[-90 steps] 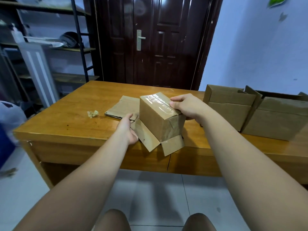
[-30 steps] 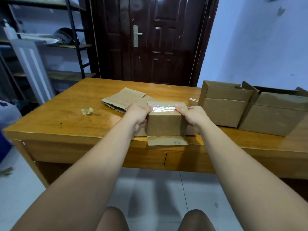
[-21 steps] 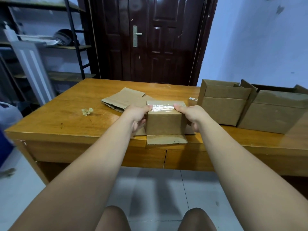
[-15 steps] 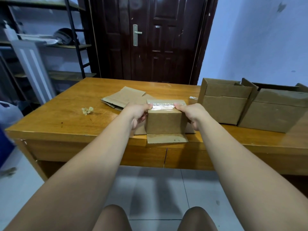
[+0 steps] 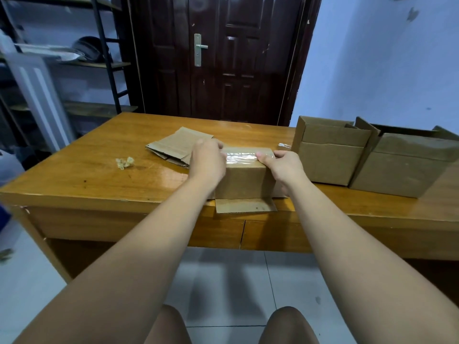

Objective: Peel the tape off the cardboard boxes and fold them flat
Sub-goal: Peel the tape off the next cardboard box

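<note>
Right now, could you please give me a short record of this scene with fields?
Taped box: at the table's near edge, one flap lying open toward the person
Tape: clear strip across its top
Left hand: grips the left top edge
Right hand: grips the right edge, thumb on the tape
Flattened cardboard: behind the left hand
Open boxes: two, at right

Wooden table (image 5: 74, 180), taped box (image 5: 244, 181), flattened cardboard (image 5: 173, 145), open box (image 5: 329, 161), larger box (image 5: 397, 173), wad (image 5: 124, 162)

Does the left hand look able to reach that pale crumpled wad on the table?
Probably yes: the pale crumpled wad lies left of the left hand with bare tabletop between, though that hand grips the taped cardboard box.
</note>
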Motion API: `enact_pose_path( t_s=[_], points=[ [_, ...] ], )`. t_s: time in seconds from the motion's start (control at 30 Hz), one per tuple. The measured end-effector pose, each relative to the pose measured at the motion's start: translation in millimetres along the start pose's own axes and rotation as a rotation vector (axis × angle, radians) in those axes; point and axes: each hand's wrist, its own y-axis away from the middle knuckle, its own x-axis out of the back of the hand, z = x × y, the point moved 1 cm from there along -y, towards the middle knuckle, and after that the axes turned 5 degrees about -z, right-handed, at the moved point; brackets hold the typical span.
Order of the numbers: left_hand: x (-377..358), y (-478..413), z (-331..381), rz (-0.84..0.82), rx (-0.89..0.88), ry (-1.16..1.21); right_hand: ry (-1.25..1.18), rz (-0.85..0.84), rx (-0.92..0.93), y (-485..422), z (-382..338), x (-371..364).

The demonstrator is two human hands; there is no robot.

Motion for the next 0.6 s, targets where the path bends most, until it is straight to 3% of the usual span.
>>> enact_pose_path(
  t_s=[0.07,0.23,0.4,0.6],
  points=[
    [-9.9,-2.4,10.6,0.023,-0.161,-0.218,0.002,0.016,0.012,-1.5,0.6,-1.3],
    [-22.7,0.9,34.2,-0.217,-0.351,-0.388,-0.022,0.059,-0.028,-5.5,4.7,-1.2],
    [-21.6,0.5,25.7,-0.231,-0.371,-0.423,-0.571,0.03,-0.343,-7.4,15.1,15.0],
    [-23.4,3.2,23.7,-0.201,-0.388,-0.424,-0.588,-0.066,-0.451,-15.7,16.6,24.3]
  ],
)
